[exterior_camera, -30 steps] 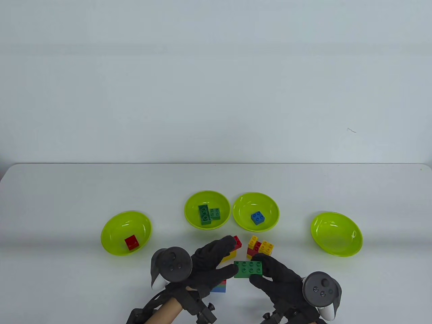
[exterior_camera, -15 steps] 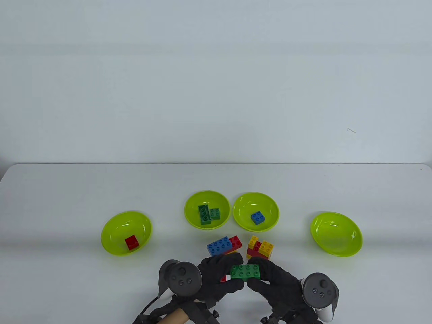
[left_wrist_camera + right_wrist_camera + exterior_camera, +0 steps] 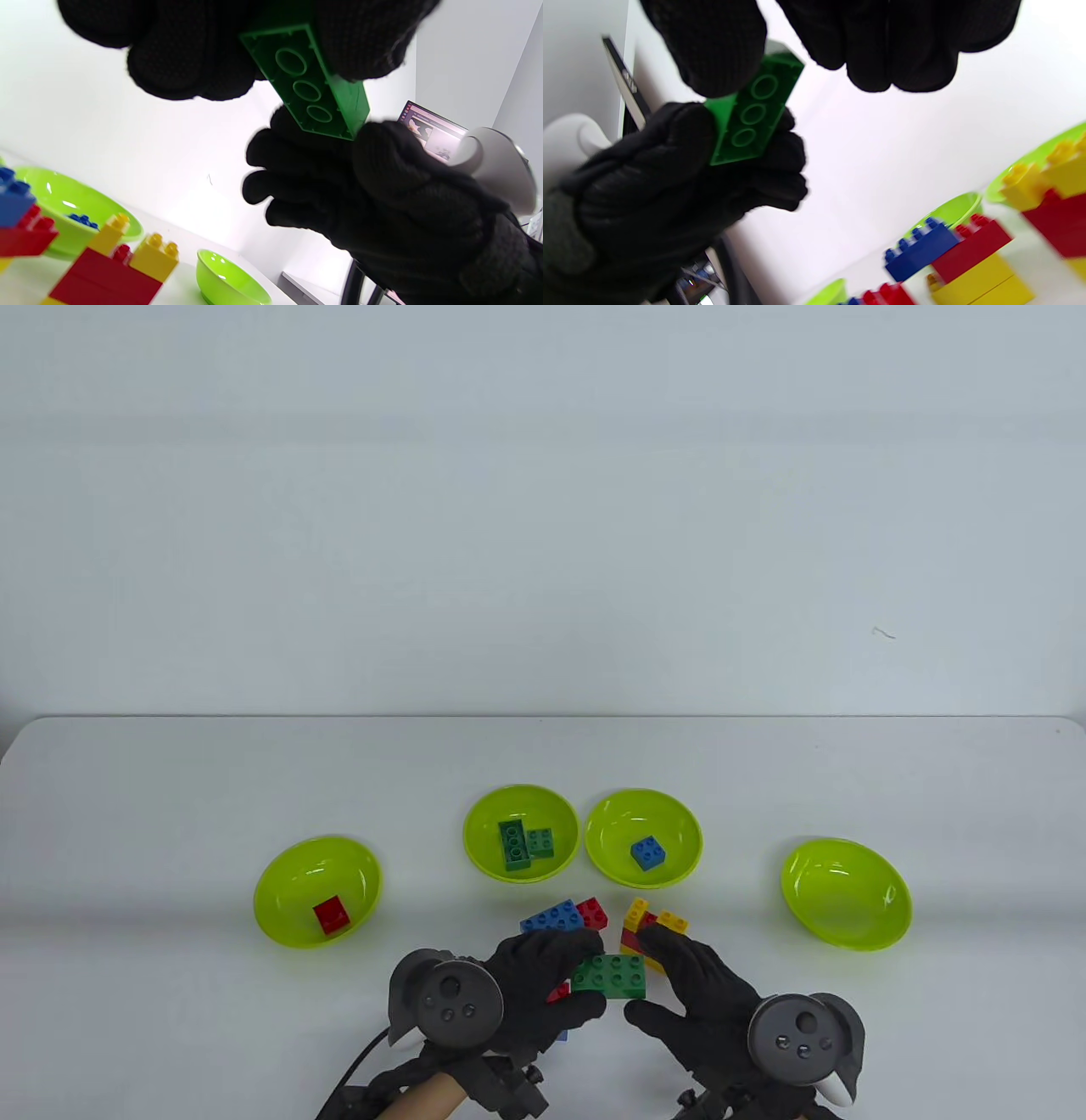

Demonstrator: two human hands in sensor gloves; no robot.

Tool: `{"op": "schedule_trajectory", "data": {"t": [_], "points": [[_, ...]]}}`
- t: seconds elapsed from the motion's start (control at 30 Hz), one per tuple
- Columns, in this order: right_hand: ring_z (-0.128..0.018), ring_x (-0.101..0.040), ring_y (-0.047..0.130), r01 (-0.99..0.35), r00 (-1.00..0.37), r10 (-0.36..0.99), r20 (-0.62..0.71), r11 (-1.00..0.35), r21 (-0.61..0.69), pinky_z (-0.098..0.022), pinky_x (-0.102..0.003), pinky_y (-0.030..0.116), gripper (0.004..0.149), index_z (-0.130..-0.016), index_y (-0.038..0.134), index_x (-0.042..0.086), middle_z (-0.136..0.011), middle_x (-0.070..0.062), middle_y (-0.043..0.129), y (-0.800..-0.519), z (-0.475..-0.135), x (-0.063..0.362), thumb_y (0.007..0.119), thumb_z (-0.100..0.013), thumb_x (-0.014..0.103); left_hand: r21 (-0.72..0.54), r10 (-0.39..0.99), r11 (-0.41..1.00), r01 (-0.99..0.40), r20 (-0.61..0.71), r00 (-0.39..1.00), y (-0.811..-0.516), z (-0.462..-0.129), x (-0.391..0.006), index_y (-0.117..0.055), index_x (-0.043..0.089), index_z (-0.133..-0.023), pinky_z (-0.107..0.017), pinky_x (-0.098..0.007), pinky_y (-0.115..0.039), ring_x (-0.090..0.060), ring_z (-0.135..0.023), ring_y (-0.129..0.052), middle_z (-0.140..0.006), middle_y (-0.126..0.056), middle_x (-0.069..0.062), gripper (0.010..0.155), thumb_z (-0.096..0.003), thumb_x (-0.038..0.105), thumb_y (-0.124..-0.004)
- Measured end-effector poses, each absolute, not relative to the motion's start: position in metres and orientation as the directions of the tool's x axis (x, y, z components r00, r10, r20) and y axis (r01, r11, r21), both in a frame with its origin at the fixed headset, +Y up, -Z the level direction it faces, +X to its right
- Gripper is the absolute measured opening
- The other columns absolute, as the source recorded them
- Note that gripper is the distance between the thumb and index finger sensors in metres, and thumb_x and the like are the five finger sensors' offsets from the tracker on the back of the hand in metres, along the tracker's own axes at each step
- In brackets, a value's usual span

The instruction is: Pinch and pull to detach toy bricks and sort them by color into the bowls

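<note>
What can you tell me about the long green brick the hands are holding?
The green brick is a shiny plastic two-by-four piece, eight round studs on top. Underneath it is hollow, with three round tubes in a row, as the wrist views show. It is lifted off the table, near level, in front of the brick piles. The left hand grips one end and the right hand is at the other end, its thumb on the brick. No other brick can be seen stuck to it.

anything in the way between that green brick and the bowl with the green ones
The blue and red brick stack sits on the table between the held green brick and the bowl. Carrying it over the stack looks clear.
</note>
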State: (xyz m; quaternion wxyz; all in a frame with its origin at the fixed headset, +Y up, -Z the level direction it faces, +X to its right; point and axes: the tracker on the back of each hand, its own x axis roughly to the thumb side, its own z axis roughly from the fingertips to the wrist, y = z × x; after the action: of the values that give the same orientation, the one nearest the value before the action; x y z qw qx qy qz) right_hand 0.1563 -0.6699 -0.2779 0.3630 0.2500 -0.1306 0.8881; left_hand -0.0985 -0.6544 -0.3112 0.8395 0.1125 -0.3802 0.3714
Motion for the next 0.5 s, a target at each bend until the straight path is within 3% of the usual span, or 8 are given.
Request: {"op": "schedule_trajectory", "data": {"t": [0.2, 0.33, 0.5], "points": [[-0.101, -0.061, 0.053, -0.511, -0.760, 0.391, 0.520, -0.853, -0.106, -0.069, -0.073, 0.041, 0.084, -0.112, 0.042, 0.002, -0.116, -0.029, 0.048, -0.668, -0.281, 0.162, 0.078, -0.049, 0.043, -0.002, 0.550, 0.684, -0.730, 0.658, 0.514, -0.644, -0.338, -0.124, -0.067, -0.002, -0.097, -0.059, -0.059, -0.066, -0.040, -0.070, -0.088, -0.084, -0.083, -0.028, 0.065, -0.0484, 0.040, -0.077], [-0.103, -0.063, 0.045, -0.380, -0.827, 0.272, 0.492, -0.915, -0.132, -0.070, -0.075, 0.036, 0.087, -0.114, 0.037, 0.007, -0.118, -0.029, 0.038, -0.670, -0.283, 0.166, 0.078, -0.048, 0.046, 0.045, 0.510, 0.758, -0.651, 0.580, 0.634, -0.645, -0.370, -0.135, -0.064, -0.002, -0.100, -0.061, -0.060, -0.064, -0.042, -0.074, -0.085, -0.088, -0.079, -0.029, 0.065, -0.0501, 0.037, -0.076], [-0.104, -0.063, 0.044, -0.354, -0.842, 0.250, 0.478, -0.925, -0.139, -0.070, -0.075, 0.035, 0.087, -0.114, 0.037, 0.007, -0.119, -0.029, 0.038, -0.671, -0.285, 0.170, 0.078, -0.048, 0.046, 0.020, 0.484, 0.836, -0.548, 0.445, 0.754, -0.657, -0.411, -0.143, -0.058, -0.002, -0.103, -0.064, -0.060, -0.061, -0.044, -0.081, -0.081, -0.094, -0.074, -0.030, 0.065, -0.0508, 0.033, -0.075]]}}
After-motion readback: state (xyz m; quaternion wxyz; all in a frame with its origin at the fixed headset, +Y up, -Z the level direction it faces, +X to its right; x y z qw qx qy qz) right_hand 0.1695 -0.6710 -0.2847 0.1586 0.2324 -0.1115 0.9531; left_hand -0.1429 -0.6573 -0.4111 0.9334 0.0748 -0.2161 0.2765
